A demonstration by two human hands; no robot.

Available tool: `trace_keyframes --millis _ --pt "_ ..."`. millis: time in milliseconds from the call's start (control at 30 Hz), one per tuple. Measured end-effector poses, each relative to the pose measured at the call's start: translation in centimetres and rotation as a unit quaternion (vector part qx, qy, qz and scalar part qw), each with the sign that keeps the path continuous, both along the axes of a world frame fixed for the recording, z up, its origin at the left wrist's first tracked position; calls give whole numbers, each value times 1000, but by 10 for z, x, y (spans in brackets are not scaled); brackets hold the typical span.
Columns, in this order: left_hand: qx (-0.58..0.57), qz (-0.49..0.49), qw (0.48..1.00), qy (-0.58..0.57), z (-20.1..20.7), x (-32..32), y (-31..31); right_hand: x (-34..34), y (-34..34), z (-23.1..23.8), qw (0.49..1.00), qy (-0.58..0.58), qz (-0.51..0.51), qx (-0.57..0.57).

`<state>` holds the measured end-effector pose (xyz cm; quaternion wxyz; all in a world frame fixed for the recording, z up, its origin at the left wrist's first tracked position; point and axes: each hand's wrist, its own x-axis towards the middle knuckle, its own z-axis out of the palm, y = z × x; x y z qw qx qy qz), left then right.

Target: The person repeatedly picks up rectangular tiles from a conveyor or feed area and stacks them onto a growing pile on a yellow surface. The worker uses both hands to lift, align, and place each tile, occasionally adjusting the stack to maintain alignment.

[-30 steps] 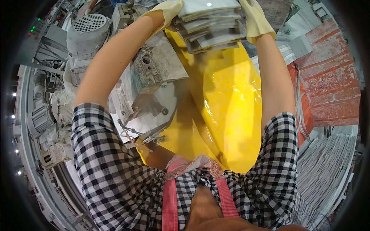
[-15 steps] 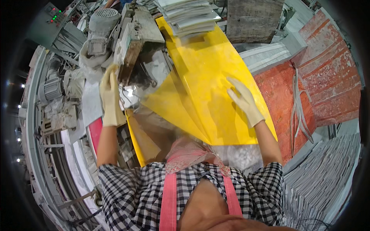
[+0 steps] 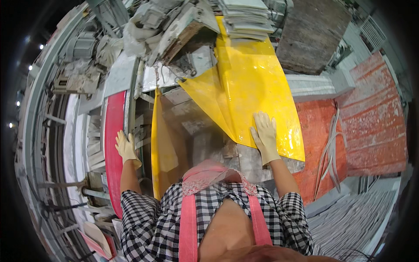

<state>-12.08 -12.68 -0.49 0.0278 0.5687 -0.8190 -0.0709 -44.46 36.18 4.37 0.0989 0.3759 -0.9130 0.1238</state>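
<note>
Right hand (image 3: pixel 265 139) laid at the lower edge of the yellow sheet (image 3: pixel 259 74), left hand (image 3: pixel 127 148) by the red board (image 3: pixel 114 115), fingers spread, gripping nothing! The sheet, ahead of the body, looks slick, bendy, lightish; that edge seems the best hold.

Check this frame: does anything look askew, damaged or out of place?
The stacked slabs at the far end of the yellow sheet sit unevenly, their edges out of line. Right of it, loose pale strips trail over the red-orange sheeting, which is smeared with white.

Glossy yellow sheet (image 3: pixel 257 83), right of red panel (image 3: pixel 114 115)
</note>
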Motion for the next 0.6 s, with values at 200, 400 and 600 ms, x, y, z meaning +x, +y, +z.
trace_keyframes --millis 200,400,600 --pt "-78 -67 994 -31 -11 4 29 -16 24 -13 999 -1 11 31" --pt "-123 -134 982 40 -9 21 44 -24 42 -8 998 -55 11 40" --pt "-153 -154 974 68 -10 26 45 -21 43 -1 999 -23 24 42"
